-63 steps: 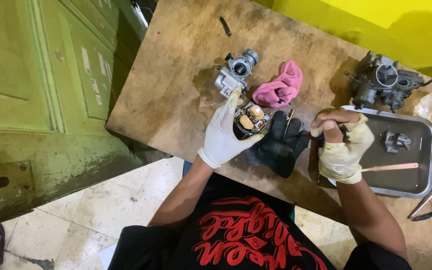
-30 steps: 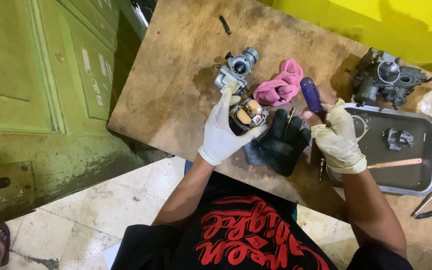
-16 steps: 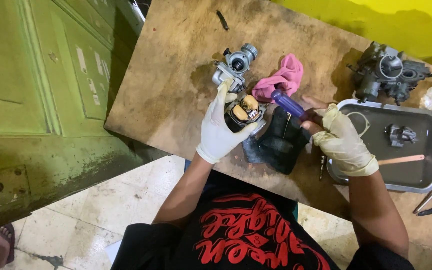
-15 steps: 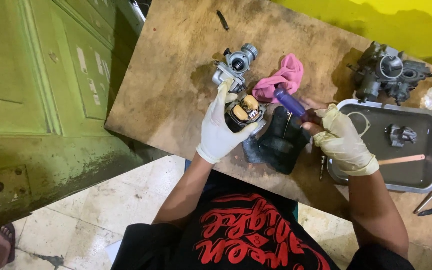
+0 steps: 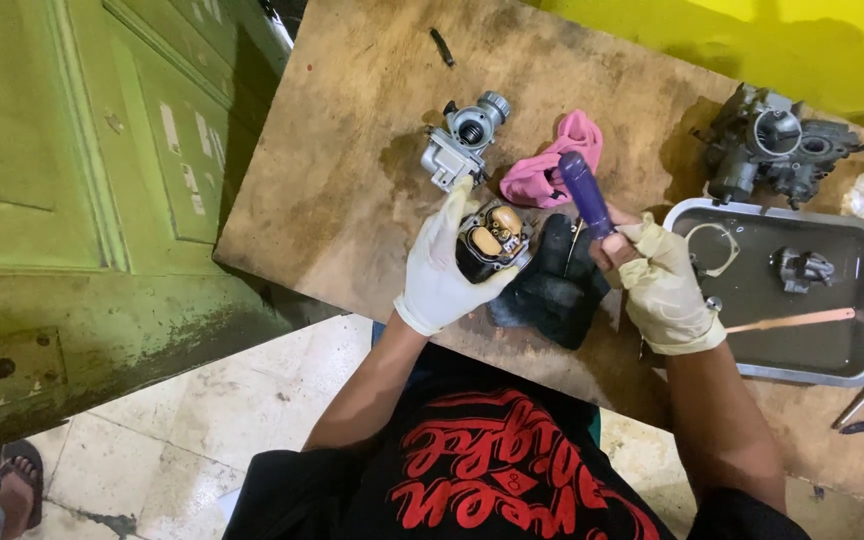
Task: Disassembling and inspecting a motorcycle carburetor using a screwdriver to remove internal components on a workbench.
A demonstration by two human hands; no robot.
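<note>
Carburetor body [image 5: 493,240], float side up, sits gripped in the gloved left hand [image 5: 445,268] over the near table [image 5: 352,150] edge. Right hand [image 5: 658,285], clenched around a purple-handled screwdriver [image 5: 586,193], lies just right of it, handle axis pointing far. Black cloth [image 5: 552,285] between.

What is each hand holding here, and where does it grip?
The left hand cups a small dark carburetor part around its body. The right hand grips a purple-handled tool at the handle's lower end.

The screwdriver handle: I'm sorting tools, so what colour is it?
Purple; the screwdriver handle in the right hand shows best in the head view.
</note>
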